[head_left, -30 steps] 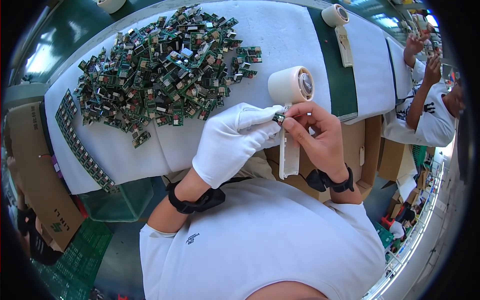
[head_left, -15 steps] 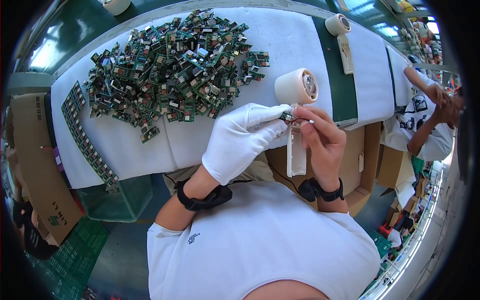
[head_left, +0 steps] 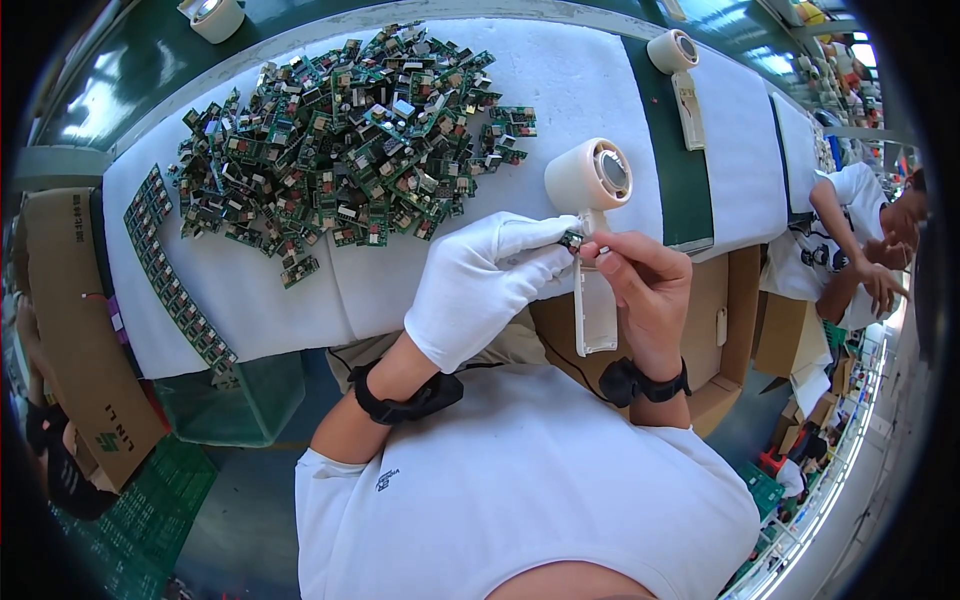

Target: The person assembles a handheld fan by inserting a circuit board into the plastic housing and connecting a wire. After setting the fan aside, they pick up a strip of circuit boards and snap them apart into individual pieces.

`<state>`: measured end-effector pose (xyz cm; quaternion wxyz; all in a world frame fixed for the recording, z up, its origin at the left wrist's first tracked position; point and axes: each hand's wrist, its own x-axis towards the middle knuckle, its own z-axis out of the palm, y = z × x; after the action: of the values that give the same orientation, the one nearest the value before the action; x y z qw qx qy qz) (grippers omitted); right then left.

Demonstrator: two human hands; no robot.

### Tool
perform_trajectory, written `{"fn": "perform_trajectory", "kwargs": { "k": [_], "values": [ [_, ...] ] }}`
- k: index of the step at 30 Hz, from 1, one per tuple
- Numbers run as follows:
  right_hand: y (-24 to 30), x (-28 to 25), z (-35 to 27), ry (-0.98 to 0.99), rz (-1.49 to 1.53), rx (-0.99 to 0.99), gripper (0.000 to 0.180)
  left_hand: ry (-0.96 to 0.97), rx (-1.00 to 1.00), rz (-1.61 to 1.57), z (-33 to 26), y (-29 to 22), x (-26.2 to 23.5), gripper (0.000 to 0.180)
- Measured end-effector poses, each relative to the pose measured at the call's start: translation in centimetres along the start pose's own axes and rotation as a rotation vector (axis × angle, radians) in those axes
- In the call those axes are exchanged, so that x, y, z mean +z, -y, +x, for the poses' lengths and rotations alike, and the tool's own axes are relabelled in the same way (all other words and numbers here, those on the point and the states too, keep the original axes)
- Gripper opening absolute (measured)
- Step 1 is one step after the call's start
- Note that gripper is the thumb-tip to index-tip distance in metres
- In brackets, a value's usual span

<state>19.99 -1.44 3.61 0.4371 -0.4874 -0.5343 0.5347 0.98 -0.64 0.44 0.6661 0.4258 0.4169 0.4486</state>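
Note:
My left hand [head_left: 490, 275], in a white glove, pinches a small green circuit board [head_left: 571, 241] between thumb and fingers. Bare, my right hand [head_left: 648, 285] is closed on a small white connector [head_left: 603, 251] at its fingertips, just right of the board. Between and behind the hands is a cream handheld fan [head_left: 575, 176], its round head resting on the white mat and its open handle shell [head_left: 597, 312] pointing toward me. Fingers partly cover the upper part of the handle. Whatever wires run from the connector are mostly hidden.
Left of the fan, a big heap of circuit boards [head_left: 340, 140] covers the white mat [head_left: 400, 290]. A strip of joined boards [head_left: 178, 270] lies at the mat's left edge. Another fan [head_left: 674, 52] is at the far right. An open cardboard box [head_left: 740, 310] stands below the table edge; a co-worker [head_left: 850, 235] sits right.
My right fingers have drawn together and shifted slightly left, with the connector nearer the board. The fan head has turned a little. My left hand stays nearly still.

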Motion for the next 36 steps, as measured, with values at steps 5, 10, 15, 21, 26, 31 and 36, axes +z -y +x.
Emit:
{"fn": "perform_trajectory", "kwargs": {
  "k": [5,10,15,21,26,31,36],
  "values": [
    [-0.1,0.0,0.2,-0.079,-0.023,-0.101,0.018,-0.019,0.039,0.043,0.2,0.2,0.3,0.027],
    [0.1,0.0,0.6,-0.107,-0.235,-0.166,0.018,-0.031,0.021,0.083,0.6,0.2,0.2,0.029],
    [0.5,0.0,0.2,-0.116,-0.411,-0.118,0.013,-0.064,0.333,0.158,0.6,1.6,0.1,0.025],
    [-2.4,-7.0,1.0,0.003,-0.754,-0.218,0.030,-0.229,0.544,0.051,1.9,4.1,2.5,0.020],
    [1.6,-0.3,0.1,-0.152,-0.786,-0.162,0.044,-0.197,0.609,0.177,2.3,4.6,3.5,0.014],
    [1.4,0.4,0.7,-0.189,-0.624,-0.228,0.037,-0.354,0.600,0.181,4.2,6.2,4.3,0.013],
    [0.3,-0.9,1.0,-0.169,-0.635,-0.245,0.034,-0.386,0.745,0.279,4.6,6.9,4.2,0.010]
  ]
}}
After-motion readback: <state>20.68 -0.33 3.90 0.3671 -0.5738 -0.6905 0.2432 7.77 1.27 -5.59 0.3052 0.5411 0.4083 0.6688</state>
